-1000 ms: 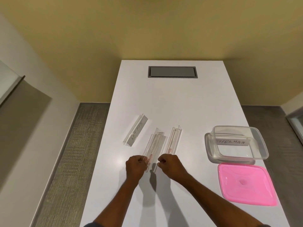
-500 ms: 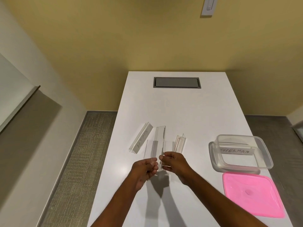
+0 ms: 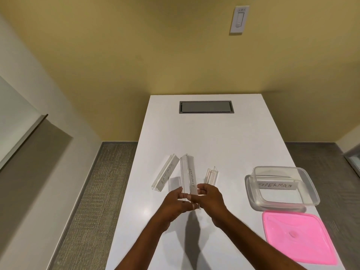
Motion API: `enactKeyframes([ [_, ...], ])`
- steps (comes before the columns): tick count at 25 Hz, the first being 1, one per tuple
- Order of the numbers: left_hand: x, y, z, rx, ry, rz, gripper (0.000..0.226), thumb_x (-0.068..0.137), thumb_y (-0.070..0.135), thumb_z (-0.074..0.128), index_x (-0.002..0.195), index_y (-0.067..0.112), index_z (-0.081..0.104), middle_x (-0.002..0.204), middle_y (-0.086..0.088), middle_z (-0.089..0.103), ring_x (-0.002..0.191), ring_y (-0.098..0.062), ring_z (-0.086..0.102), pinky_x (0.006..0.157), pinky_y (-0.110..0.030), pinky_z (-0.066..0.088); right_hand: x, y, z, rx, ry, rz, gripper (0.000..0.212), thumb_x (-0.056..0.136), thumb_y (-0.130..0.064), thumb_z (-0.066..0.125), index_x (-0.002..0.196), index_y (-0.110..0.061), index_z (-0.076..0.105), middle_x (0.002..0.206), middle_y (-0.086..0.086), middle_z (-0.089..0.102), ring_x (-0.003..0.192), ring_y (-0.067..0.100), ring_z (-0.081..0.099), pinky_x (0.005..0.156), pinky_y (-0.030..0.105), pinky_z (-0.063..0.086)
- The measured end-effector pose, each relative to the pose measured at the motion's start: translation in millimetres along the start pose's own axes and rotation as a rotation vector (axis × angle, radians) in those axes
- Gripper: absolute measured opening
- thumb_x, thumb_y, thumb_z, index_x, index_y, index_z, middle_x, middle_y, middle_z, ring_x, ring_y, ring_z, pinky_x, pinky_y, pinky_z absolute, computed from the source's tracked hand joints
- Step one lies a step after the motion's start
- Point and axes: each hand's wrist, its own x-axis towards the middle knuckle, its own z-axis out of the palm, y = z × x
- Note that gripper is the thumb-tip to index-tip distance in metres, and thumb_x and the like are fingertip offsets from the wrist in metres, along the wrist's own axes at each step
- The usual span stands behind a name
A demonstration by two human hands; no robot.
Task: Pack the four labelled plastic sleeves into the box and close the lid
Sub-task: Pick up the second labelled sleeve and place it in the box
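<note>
Both hands hold one clear plastic sleeve labelled ELEPHANT (image 3: 188,173) by its near end, lifted off the white table (image 3: 204,137) and tilted up. My left hand (image 3: 176,201) grips its left side, my right hand (image 3: 209,197) its right side. A sleeve labelled BATMAN (image 3: 165,173) lies on the table to the left. Another clear sleeve (image 3: 211,175) lies just right of the held one, its label hidden. The clear box (image 3: 309,193) stands at the right with a SUPERMAN sleeve (image 3: 276,185) inside. The pink lid (image 3: 298,236) lies flat in front of the box.
A grey cable hatch (image 3: 205,107) is set into the table's far end. The table's left edge drops to carpeted floor (image 3: 93,191). A yellow wall with a light switch (image 3: 239,19) stands behind.
The ELEPHANT sleeve went from lying on the table under both hands to being lifted and tilted upright, its label now facing me. The view has tilted upward.
</note>
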Motion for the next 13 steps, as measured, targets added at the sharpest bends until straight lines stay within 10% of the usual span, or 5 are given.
enactKeyframes([
  [13, 4, 29, -16, -0.045, -0.147, -0.015, 0.042, 0.088, 0.011, 0.071, 0.128, 0.020, 0.080, 0.129, -0.008, 0.081, 0.121, -0.024, 0.075, 0.112, -0.042, 0.059, 28, -26, -86, 0.183, 0.012, -0.003, 0.041, 0.094, -0.005, 0.082, 0.130, -0.006, 0.063, 0.105, 0.015, 0.072, 0.091, 0.027, 0.075, 0.089, 0.049, 0.065],
])
